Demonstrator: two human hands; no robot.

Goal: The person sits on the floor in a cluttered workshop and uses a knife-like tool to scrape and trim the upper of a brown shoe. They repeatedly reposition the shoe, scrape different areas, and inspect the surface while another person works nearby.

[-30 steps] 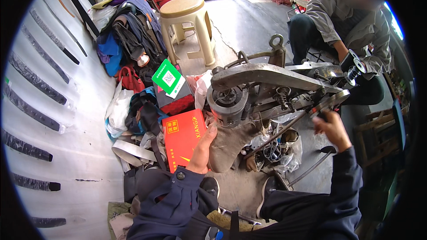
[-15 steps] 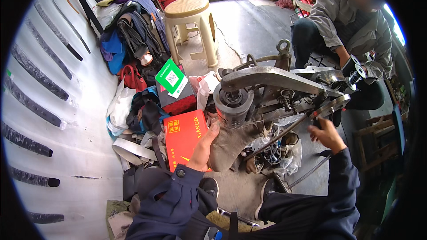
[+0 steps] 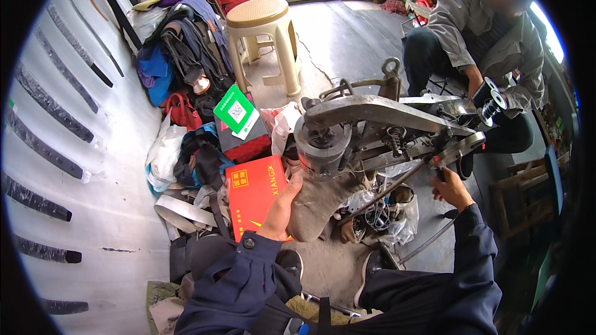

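Observation:
A worn metal hand-cranked sewing machine [image 3: 385, 115] stands before me, its round head at the left end of a long arm. Below the head sits a brown suede-like shoe [image 3: 320, 208], its rounded end pointing toward me. My left hand [image 3: 281, 212] is closed on the shoe's left side, thumb up near the head; its other fingers are hidden. At the machine's right, my right hand [image 3: 453, 191] has curled fingers at the small handle below the crank arm [image 3: 459, 147]. The fingers partly cover that handle.
A red box [image 3: 253, 195] and a green card [image 3: 236, 111] are left of the machine, beside piled bags. A beige stool [image 3: 257, 15] stands beyond. Another person [image 3: 490, 43] sits at the far right, hands by a spool. Wires and plastic bags [image 3: 400, 217] lie beneath the machine.
The view has shifted slightly. My right hand has moved a little toward me, its fingers still curled at the handle. My left hand and the shoe keep their place under the machine head.

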